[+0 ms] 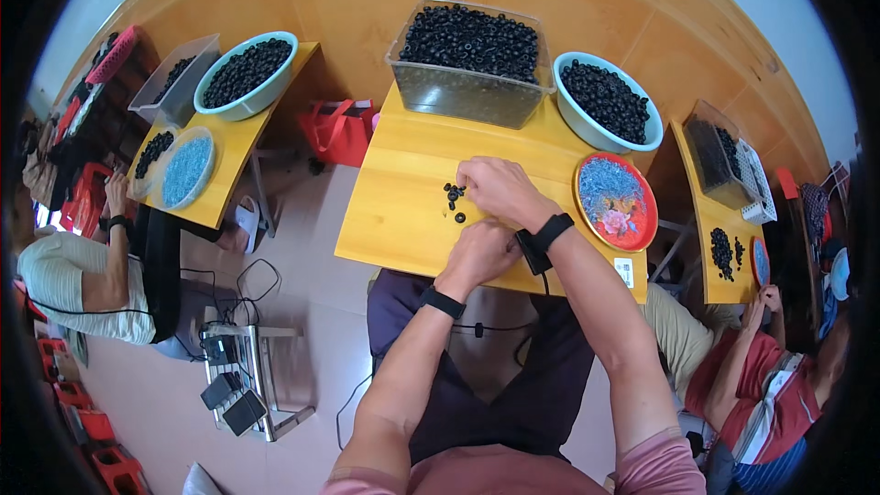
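Right hand [500, 191] hangs palm down over the yellow table [394, 220], fingers bent, the tips just beside a small cluster of black parts [454, 191]; whether it grips one cannot be told. Left hand [481, 249] is curled nearer the body, by the table's near edge and just below the other wrist, its fingertips hidden, so I cannot tell whether it holds anything. One black part [460, 217] lies a little apart, between the cluster and the left hand. Each wrist wears a black band, one on the left [443, 303], one on the right [553, 232]. At the table's far side stands a clear bin [458, 99] heaped with more black parts, and beside it, to the right, a pale blue bowl [582, 121] full of them. Nearer, right of the hands, a red plate [632, 242] bears thin blue pieces [605, 181], with a white label [624, 272] on the table below it. On the left, a co-worker [87, 280] sits at another table with a bin, bowl and blue pieces; on the right, a second co-worker [761, 403] sits at a similar one.
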